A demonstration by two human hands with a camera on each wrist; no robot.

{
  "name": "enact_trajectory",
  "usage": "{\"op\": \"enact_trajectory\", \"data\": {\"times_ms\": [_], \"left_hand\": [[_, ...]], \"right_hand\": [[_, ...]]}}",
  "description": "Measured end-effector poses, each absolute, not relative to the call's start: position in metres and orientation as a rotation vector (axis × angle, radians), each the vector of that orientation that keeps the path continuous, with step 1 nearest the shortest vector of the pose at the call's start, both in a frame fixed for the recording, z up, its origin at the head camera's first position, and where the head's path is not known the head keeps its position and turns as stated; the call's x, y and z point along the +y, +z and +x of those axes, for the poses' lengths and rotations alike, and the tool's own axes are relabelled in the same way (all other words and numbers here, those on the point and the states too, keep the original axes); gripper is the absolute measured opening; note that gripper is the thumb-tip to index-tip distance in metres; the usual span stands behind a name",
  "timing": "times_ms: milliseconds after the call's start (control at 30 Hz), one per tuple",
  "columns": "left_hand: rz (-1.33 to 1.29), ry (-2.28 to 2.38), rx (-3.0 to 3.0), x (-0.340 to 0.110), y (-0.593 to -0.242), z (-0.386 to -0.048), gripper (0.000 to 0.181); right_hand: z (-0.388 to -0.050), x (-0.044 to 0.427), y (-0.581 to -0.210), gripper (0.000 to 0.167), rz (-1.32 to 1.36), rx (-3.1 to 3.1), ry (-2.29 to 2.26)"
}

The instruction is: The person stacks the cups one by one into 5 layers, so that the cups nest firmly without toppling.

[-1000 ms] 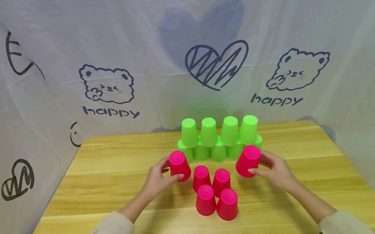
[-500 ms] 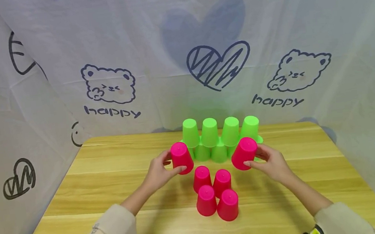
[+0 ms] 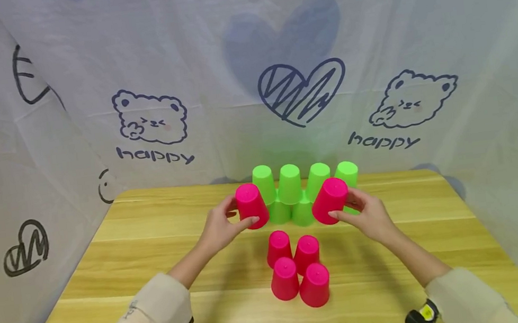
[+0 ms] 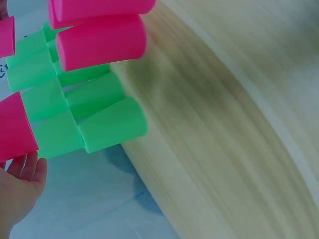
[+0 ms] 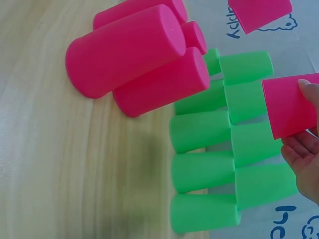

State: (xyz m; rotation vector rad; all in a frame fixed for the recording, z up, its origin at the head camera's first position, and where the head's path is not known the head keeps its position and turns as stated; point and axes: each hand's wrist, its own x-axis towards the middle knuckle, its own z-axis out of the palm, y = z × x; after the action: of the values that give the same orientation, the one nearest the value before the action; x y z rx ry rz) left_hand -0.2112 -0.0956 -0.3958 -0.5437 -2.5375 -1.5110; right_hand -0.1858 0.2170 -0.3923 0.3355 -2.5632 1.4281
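My left hand grips an upside-down pink cup between thumb and fingers. On the other side, my right hand holds a second upside-down pink cup, tilted a little. Both cups are raised off the table, in front of the stacked green cups in the head view, and partly cover them. Below and between the hands, several pink cups stand upside down on the table in a close cluster. The right wrist view shows the green cups in two tiers, one row set on another.
The wooden table carries all the standing cups, with the green stack near its back edge. A pale cloth with bear and heart drawings hangs behind it and along the sides.
Both hands have lifted their pink cups higher and brought them slightly closer together, toward the green stack. The pink cluster and the green cups stay where they were.
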Motion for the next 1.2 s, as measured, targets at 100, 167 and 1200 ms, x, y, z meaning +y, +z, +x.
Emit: {"op": "enact_trajectory", "data": {"times_ms": [100, 167, 1200], "left_hand": [[-0.534, -1.519, -2.539, -0.093, -0.39, -0.213, 0.049], [-0.532, -1.517, -2.546, -0.09, -0.386, -0.215, 0.049], [-0.565, -1.487, -2.491, -0.065, -0.355, -0.249, 0.051]], "right_hand": [[-0.189, 0.215, -0.389, 0.046, 0.356, -2.553, 1.429], [-0.19, 0.214, -0.386, 0.046, 0.365, -2.556, 1.417], [-0.229, 0.179, -0.357, 0.047, 0.302, -2.452, 1.511]]}}
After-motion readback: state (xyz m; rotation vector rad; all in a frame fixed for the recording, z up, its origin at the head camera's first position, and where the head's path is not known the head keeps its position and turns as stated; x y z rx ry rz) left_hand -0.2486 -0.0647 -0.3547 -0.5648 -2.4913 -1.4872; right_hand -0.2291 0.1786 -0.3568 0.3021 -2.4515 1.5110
